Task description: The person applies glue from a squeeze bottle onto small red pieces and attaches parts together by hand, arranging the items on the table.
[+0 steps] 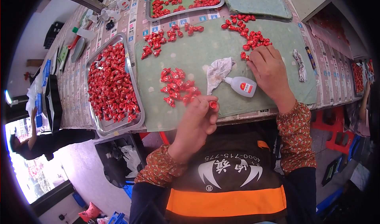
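My left hand is closed, holding a small shiny red piece with a round opening between its fingers. Just beyond it lies a loose group of red figure-like pieces on the green mat. My right hand pinches at a small red piece by the near end of a row of round red pieces; its fingertips partly hide the piece. Between the hands lie a white glue bottle with a red label and a crumpled, stained white cloth.
Left of the mat stands a metal tray heaped with red pieces. Another tray with red parts is at the back. A twisted cloth strip and a pen lie at right. Another person's arm shows far left.
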The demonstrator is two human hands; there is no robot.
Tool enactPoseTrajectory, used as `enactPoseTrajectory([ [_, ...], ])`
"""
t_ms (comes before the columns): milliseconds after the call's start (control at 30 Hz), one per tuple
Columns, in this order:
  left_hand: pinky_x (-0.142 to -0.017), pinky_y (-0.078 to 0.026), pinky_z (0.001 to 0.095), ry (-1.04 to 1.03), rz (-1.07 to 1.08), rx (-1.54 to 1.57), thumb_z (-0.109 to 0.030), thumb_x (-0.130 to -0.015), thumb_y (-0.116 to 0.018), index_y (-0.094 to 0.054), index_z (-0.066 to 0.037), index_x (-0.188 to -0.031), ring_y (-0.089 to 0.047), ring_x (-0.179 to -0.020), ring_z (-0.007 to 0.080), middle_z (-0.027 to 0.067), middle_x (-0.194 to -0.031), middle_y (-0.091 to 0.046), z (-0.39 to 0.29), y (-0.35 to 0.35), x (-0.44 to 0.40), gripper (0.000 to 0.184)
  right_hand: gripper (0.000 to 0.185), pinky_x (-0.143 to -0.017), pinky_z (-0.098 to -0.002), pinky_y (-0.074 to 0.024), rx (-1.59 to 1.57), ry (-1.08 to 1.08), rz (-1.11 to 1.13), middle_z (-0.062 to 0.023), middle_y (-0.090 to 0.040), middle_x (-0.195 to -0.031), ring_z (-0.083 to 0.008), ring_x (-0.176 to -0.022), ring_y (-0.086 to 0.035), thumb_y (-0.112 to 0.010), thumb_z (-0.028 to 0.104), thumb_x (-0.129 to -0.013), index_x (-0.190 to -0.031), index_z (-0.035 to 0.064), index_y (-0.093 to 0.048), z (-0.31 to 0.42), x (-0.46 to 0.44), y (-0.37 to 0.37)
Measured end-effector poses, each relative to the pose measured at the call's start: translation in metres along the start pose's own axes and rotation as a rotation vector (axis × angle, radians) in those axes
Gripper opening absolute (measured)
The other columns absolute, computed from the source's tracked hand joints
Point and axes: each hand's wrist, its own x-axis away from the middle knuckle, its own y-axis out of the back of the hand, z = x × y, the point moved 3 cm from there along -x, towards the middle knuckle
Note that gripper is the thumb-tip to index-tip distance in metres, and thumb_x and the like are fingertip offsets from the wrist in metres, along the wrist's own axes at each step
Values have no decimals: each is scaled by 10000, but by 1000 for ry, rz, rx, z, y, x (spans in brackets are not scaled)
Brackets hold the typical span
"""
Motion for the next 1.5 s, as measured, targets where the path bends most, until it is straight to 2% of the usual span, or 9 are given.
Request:
enactPoseTrajectory([
  [167, -550, -379, 202, 16, 9, 23, -274, -1008, -498, -516, -88, -1163, -470, -760, 79, 5, -972, -530, 2, -1, 1, 243, 174, -772, -385, -459, -64, 8, -14, -91, -576, -883, -271, -863, -558, -680, 50, -749, -887, 54, -573, 1, 2, -1],
  [367, -552, -377, 203, -1, 21, 38, -265, -1010, -499, -518, -96, -1163, -468, -758, 75, 1, -978, -538, 3, -3, 1, 228, 140, -729, -389, -458, -250, -90, -55, -106, -592, -851, -287, -830, -560, -659, -5, -775, -888, 24, -581, -1, 5, 14],
  [467, -551, -377, 203, -1, 23, 77, -272, -1009, -504, -520, -99, -1153, -470, -755, 75, 0, -974, -538, 8, -2, 0, 226, 156, -710, -378, -458, -394, -176, -64, -103, -610, -851, -291, -799, -563, -662, -42, -767, -895, 19, -594, 12, 8, 25],
  [533, -549, -377, 202, 1, 39, 93, -280, -1009, -506, -521, -101, -1141, -473, -753, 76, -1, -970, -539, 11, -1, -1, 224, 176, -702, -367, -458, -604, -243, -80, -96, -616, -846, -283, -777, -568, -667, -61, -758, -901, 17, -600, 30, 10, 37],
  [633, -549, -380, 202, -23, 33, 86, -286, -1010, -504, -525, -101, -1128, -475, -753, 76, 0, -969, -538, 16, -3, -2, 220, 199, -688, -365, -454, -707, -153, -92, -87, -617, -836, -271, -763, -568, -676, -69, -748, -908, 25, -605, 59, 17, 46],
  [867, -543, -391, 204, -29, 6, 56, -298, -1010, -504, -532, -106, -1088, -488, -743, 68, 1, -943, -545, 22, -8, 0, 208, 284, -689, -366, -447, -643, -63, -155, -74, -606, -880, -260, -759, -565, -691, -69, -720, -963, 50, -604, 94, 33, 45],
  [967, -535, -395, 205, -13, 51, 86, -298, -1011, -502, -527, -109, -1059, -496, -725, 64, -5, -909, -551, 25, -7, 1, 196, 312, -698, -368, -450, -642, 12, -137, -76, -595, -896, -262, -763, -561, -700, -58, -707, -984, 45, -598, 96, 34, 46],
  [1233, -491, -401, 197, 29, -35, 83, -293, -1005, -518, -503, -113, -969, -502, -660, 57, -5, -851, -545, 25, -10, 3, 184, 307, -704, -383, -465, -663, 91, -65, -88, -584, -902, -277, -777, -556, -693, -54, -714, -987, 39, -589, 94, 36, 46],
  [1500, -458, -418, 194, -23, -80, -9, -272, -995, -544, -508, -103, -950, -512, -621, 47, 2, -821, -552, 27, -7, 1, 179, 299, -714, -378, -471, -794, -34, -30, -108, -592, -898, -293, -784, -569, -702, -63, -706, -959, 40, -582, 91, 43, 37],
])
